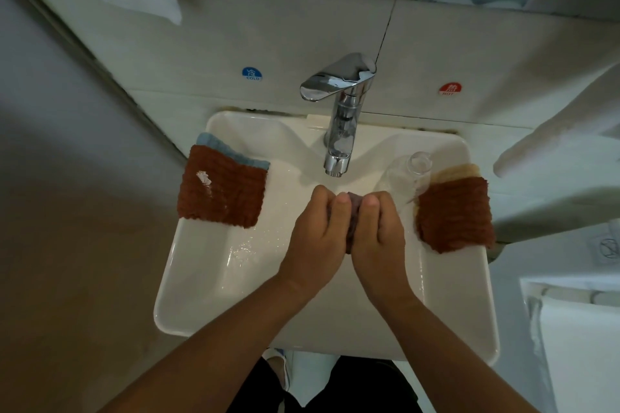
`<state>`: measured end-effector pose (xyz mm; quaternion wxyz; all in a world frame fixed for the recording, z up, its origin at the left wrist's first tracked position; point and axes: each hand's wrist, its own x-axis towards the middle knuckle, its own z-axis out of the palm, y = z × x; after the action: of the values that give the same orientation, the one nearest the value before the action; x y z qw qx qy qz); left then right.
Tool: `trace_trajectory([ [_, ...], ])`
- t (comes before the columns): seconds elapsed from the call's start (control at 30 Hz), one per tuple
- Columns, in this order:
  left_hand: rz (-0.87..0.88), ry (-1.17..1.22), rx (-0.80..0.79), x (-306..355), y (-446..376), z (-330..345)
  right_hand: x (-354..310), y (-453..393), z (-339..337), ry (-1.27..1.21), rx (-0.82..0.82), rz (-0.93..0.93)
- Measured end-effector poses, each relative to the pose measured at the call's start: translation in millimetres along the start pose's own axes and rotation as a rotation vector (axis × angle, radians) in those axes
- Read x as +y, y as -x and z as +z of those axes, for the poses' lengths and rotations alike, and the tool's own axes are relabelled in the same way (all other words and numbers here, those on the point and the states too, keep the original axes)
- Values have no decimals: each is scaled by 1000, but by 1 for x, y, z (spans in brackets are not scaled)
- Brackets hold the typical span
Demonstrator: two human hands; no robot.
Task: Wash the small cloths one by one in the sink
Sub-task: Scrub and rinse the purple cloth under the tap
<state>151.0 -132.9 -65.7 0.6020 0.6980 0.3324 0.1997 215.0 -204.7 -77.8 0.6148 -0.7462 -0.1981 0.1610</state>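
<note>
Cloth (353, 211), small, dark and bunched, sits squeezed between both hands over the white sink (214, 278), just below the chrome faucet (339, 131). Left hand (315, 235) and right hand (377, 235) each hold a tight grip on it, fingers curled round its folds. Brown cloth (221, 191) drapes over a blue cloth (218, 146) on the sink's left rim; another brown cloth (456, 214) lies on the right rim beside a clear bottle (407, 174).
</note>
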Motion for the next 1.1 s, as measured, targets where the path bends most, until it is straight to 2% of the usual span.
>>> trace_trajectory([
  [0.17,17,-24,-94,-8,1,-5,-2,-15,-12,17,-72,16],
  [0.3,-246,361,60,-5,-7,-2,-4,-5,-2,-117,-188,124],
  [0.37,-351,462,79,-3,-11,-1,-1,2,2,-34,-163,46],
  [0.43,-386,459,82,-3,-12,-5,2,2,2,70,-88,-39],
  [0.57,-291,285,72,-13,-12,-18,5,1,-2,149,-17,-118],
  [0.7,-253,248,-46,-15,-1,-10,2,-4,6,-35,17,65],
  [0.77,-197,166,-69,-15,10,-2,-1,-7,10,3,49,17],
  [0.8,-156,109,-62,-17,12,-3,-1,-5,12,42,14,-20],
  [0.87,-120,11,0,-23,5,-9,-2,3,15,136,-158,-76],
  [0.93,-158,35,73,-23,-5,-11,-2,5,13,184,-319,-143],
  [0.97,-196,91,101,-21,-4,-8,-1,1,12,187,-329,-151],
  [1.03,-238,166,101,-18,6,3,1,-13,12,129,-234,-70],
  [1.1,-191,149,65,-17,7,6,2,-16,16,67,-145,-8],
])
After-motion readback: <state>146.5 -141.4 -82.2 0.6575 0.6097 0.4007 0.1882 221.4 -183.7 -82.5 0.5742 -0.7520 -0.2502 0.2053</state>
